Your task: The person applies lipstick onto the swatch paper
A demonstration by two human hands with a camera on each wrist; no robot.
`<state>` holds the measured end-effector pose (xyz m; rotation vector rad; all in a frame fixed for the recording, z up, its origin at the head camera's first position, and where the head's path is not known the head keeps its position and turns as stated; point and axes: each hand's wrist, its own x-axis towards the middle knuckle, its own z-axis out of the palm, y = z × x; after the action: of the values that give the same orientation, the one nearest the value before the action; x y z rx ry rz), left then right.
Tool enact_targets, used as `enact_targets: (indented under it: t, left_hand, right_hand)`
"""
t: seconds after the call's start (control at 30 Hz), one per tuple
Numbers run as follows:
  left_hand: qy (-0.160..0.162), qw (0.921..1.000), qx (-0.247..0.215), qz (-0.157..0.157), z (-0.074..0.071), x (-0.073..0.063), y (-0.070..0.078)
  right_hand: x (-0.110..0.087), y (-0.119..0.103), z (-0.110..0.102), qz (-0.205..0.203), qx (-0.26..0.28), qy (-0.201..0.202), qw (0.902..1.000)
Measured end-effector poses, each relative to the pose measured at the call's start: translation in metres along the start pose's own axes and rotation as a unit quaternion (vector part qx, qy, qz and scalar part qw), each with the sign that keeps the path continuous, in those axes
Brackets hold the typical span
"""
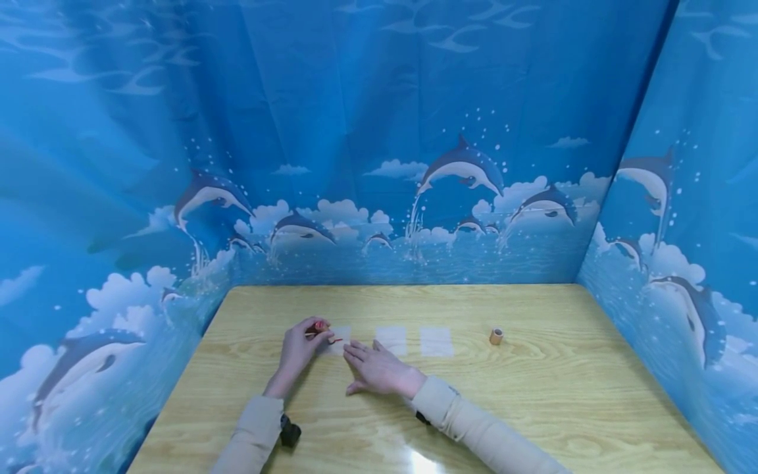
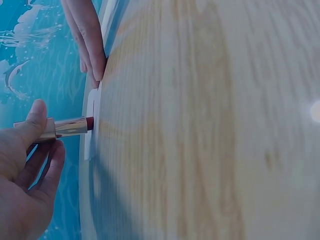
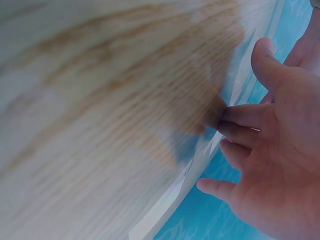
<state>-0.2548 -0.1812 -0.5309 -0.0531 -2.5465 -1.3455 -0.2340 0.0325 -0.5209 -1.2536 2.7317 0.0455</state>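
My left hand (image 1: pixel 312 332) pinches a gold lipstick (image 2: pixel 64 127) between thumb and fingers. Its dark red tip touches the leftmost white paper square (image 1: pixel 341 342), which bears a red mark. In the left wrist view that paper square (image 2: pixel 91 107) stands edge-on beside the lipstick tip. My right hand (image 1: pixel 357 353) lies flat on the wooden table (image 1: pixel 533 395), its straight fingers (image 3: pixel 240 122) pressing the near right corner of that same paper. Two more white squares, the middle one (image 1: pixel 392 340) and the right one (image 1: pixel 436 341), lie in a row to the right.
A small gold lipstick cap (image 1: pixel 496 336) stands upright on the table, right of the paper row. Blue dolphin-print curtains (image 1: pixel 414 164) close off the table at the back and both sides. A black wrist-camera strap (image 1: pixel 290 433) sits on my left sleeve.
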Motion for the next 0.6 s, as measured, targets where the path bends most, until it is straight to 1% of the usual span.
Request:
enact_targets:
  t: [0.13,0.33,0.6]
  left_hand:
    - [-0.002,1.0000,0.004,-0.007,-0.0008,0.0005,-0.0017]
    - [0.002,0.9999,0.009,-0.010,-0.0042,0.0006,-0.0046]
    - [0.001,0.9999,0.012,-0.002,-0.0080,-0.0002,-0.0058]
  right_hand:
    - [-0.0002,0.0000,0.0005,0.000,0.001,-0.001,1.0000]
    - [0.0001,0.0006,0.0008,-0.001,0.000,0.000,1.0000]
    - [-0.0009,0.0005,0.0000,-0.005,0.006,0.002,1.0000]
